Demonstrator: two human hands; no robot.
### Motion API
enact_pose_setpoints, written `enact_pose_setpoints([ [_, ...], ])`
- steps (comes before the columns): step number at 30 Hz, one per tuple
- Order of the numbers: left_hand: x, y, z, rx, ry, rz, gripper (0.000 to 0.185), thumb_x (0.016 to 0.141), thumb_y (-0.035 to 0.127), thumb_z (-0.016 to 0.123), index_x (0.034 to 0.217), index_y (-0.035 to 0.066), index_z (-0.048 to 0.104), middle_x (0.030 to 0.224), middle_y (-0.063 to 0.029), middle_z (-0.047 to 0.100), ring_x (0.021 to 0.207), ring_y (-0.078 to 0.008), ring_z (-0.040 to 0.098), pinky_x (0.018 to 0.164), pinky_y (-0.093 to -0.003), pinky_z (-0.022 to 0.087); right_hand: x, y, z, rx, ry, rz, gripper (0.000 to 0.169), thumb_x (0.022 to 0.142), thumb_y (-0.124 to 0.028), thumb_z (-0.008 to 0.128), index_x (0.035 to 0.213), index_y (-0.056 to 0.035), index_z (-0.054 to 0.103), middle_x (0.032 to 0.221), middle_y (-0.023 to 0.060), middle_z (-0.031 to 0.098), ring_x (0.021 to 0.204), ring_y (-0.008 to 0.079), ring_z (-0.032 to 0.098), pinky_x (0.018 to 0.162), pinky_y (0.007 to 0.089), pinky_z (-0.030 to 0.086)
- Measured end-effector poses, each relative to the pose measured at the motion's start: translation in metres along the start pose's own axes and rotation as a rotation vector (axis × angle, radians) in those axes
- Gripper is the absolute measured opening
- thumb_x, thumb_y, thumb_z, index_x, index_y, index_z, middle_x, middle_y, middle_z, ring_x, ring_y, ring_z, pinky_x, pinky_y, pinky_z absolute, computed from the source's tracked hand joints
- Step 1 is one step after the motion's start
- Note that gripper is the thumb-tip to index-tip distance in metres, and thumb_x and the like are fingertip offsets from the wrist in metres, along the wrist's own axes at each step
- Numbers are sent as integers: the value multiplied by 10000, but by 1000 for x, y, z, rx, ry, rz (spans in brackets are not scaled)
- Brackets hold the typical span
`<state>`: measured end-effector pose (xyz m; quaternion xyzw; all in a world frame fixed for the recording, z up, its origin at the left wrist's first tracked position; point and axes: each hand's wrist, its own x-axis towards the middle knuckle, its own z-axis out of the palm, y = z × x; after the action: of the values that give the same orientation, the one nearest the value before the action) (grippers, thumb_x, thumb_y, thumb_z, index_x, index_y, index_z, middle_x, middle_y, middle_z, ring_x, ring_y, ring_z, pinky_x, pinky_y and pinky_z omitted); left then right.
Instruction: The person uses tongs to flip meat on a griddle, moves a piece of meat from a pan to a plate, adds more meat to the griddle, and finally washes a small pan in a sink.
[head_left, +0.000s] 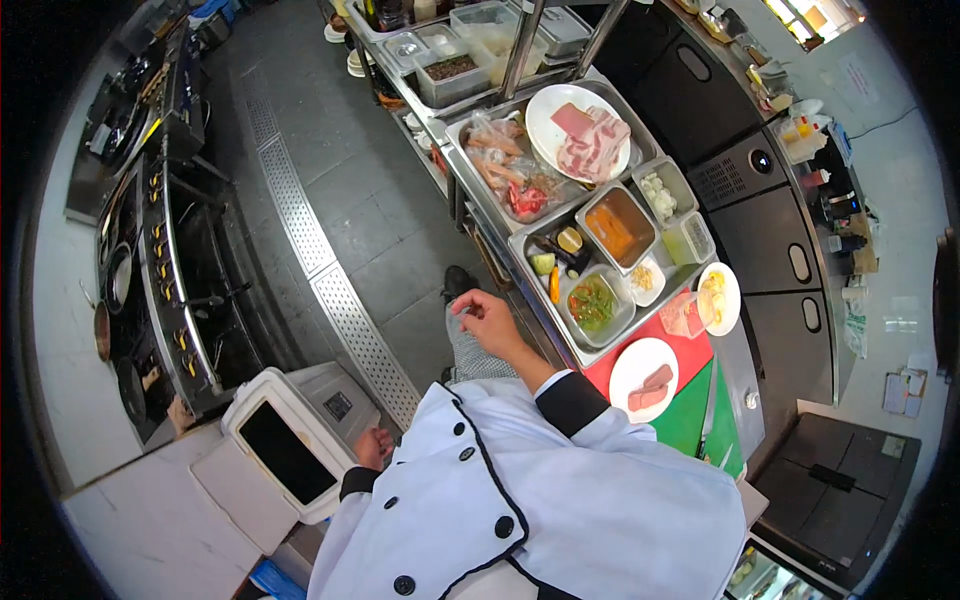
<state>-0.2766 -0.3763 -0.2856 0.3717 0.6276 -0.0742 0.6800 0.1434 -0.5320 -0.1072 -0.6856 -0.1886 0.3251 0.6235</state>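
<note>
My right hand (489, 324) hangs in the air in front of my body, fingers loosely bent and apart, with nothing in it. It is nearest to the steel tray (534, 259) on the counter at my right. That tray holds an orange-filled steel pan (616, 229), a tub of sliced green vegetables (592, 302) and a cut lemon (570, 239). Beside my right sleeve, a white plate (624, 369) bears pink meat pieces (651, 388). Low by my left side, my left hand (373, 448) has curled fingers, next to a white bin (307, 375); I see nothing in it.
A red cutting board (694, 350) and a green one (679, 431) lie on the counter, with a knife (709, 412) on the green. Farther along stands a plate of sliced raw meat (547, 105). A gas range (180, 300) lines the left; a floor drain grate (300, 232) runs between.
</note>
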Motion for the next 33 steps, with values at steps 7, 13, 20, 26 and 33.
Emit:
enact_pose_setpoints([
  [7,38,42,7,246,-57,105,292,949,345,531,1127,123,598,940,-20,671,769,-146,644,635,-341,506,132,7,12,-113,-55,-87,103,805,48,571,865,-14,628,802,36,658,622,102,613,558,257,483],
  [13,61,185,39,-52,-53,121,299,943,350,564,1140,129,605,952,-8,681,793,-145,654,663,-352,510,244,-51,-8,92,26,-142,170,764,-30,600,930,-56,622,801,69,660,629,159,605,522,311,468],
  [20,62,362,109,26,73,174,296,944,311,591,1174,124,602,989,-17,695,823,-144,660,700,-339,515,289,-38,-75,790,692,306,301,882,-127,575,1165,-79,485,898,84,642,556,174,584,470,281,461],
  [26,122,374,98,146,-56,63,300,961,312,550,1178,111,598,1016,-28,695,865,-155,655,706,-335,508,314,21,-158,1248,900,136,136,956,-189,542,1009,-64,538,852,85,626,681,162,549,582,290,445],
  [33,175,380,47,221,-86,32,276,949,344,521,1096,125,603,999,1,683,865,-144,637,753,-379,471,315,18,-191,1136,1128,48,94,911,-170,564,861,-96,536,716,35,588,560,123,491,501,251,397],
])
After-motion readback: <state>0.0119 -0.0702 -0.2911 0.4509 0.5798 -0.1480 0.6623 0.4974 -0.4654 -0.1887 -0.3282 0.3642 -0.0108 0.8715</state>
